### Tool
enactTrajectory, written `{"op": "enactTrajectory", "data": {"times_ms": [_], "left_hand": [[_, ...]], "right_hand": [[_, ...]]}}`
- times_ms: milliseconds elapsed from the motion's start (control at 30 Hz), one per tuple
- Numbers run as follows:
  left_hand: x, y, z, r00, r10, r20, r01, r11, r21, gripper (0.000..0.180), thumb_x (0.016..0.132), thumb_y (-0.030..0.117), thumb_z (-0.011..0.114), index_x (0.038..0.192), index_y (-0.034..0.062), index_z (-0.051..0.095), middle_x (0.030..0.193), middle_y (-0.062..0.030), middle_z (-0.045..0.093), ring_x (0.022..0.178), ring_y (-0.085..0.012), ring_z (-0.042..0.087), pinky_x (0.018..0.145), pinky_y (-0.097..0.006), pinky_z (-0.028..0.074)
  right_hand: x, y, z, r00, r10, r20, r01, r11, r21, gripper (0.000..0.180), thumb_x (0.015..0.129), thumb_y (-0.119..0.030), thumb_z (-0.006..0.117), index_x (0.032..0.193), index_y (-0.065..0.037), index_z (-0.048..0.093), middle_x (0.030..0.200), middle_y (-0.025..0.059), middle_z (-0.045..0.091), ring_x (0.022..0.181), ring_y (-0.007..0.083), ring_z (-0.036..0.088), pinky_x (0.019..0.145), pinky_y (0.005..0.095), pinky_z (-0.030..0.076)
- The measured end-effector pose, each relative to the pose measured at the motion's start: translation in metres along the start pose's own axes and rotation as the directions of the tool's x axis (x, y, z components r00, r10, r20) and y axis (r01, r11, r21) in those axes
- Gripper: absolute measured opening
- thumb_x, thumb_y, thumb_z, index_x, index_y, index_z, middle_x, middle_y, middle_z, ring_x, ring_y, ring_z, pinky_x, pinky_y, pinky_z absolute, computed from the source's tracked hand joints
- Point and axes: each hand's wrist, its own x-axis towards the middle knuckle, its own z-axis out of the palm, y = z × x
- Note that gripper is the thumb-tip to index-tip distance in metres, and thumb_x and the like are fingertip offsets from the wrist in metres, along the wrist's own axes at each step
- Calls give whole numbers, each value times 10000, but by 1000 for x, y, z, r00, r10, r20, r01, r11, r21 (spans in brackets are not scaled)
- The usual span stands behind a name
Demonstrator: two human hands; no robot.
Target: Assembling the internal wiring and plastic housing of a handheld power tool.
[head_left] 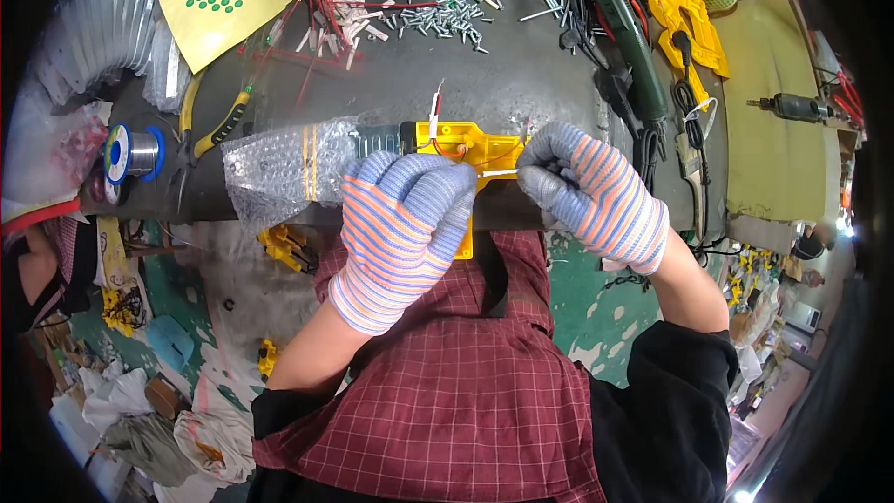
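Observation:
A yellow tool housing [489, 146] lies open at the bench's front edge, its handle pointing toward me. Bubble wrap [270, 166] with a yellow band covers its left end. Both my hands wear striped knit gloves. My left hand [402, 224] is closed, its thumb and finger pinched over the housing at one end of a thin white sleeve [498, 172]. At the other end of that sleeve, my right hand [591, 191] pinches with thumb and forefinger. A white connector [434, 115] with red and black wires stands up from the housing. The fingertips partly hide the inside.
Screws [456, 9] are heaped at the back, beside red wires [331, 0]. Left are yellow-handled pliers [219, 126], a solder spool [140, 155] and a yellow card [219, 0] with green dots. A green corded tool [633, 51] and yellow housings [684, 23] lie right.

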Motion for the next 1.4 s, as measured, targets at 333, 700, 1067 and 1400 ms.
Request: {"op": "enactTrajectory", "data": {"times_ms": [333, 700, 1067, 1400], "left_hand": [[0, -2, 1, 1000, -6, -1, 6, 1000, -14, 178, 750, 63, 748, 911, 77, 673, 902, -77, 671, 839, -279, 626, 761, -387, 476], [4, 3, 1, 999, -32, 4, 32, 999, -13, 230, 764, 57, 726, 984, 79, 664, 914, -93, 667, 841, -301, 611, 774, -412, 466], [4, -3, 6, 996, 54, 75, -61, 994, 93, 227, 769, 145, 743, 973, 91, 659, 875, -71, 631, 815, -278, 587, 756, -406, 445], [-11, -16, 15, 991, 115, -65, -112, 993, 48, 279, 751, 178, 765, 1014, 152, 675, 926, -45, 566, 803, -266, 535, 730, -406, 428]], "right_hand": [[7, 8, -3, 943, -333, 8, 318, 893, -320, 191, 901, -189, 633, 976, -14, 632, 796, 188, 659, 757, 350, 674, 674, 374, 524], [19, 13, 3, 862, -507, -4, 453, 772, -445, 190, 891, -250, 650, 916, -65, 682, 768, 177, 658, 696, 374, 644, 611, 418, 514], [12, 17, -2, 794, -606, 46, 539, 666, -516, 187, 855, -231, 688, 974, -88, 668, 821, 134, 669, 742, 333, 648, 647, 387, 511], [-52, 97, -17, 839, -535, -99, 340, 657, -673, 280, 782, -193, 719, 1028, -66, 671, 876, 96, 649, 839, 302, 615, 783, 394, 460]]}}
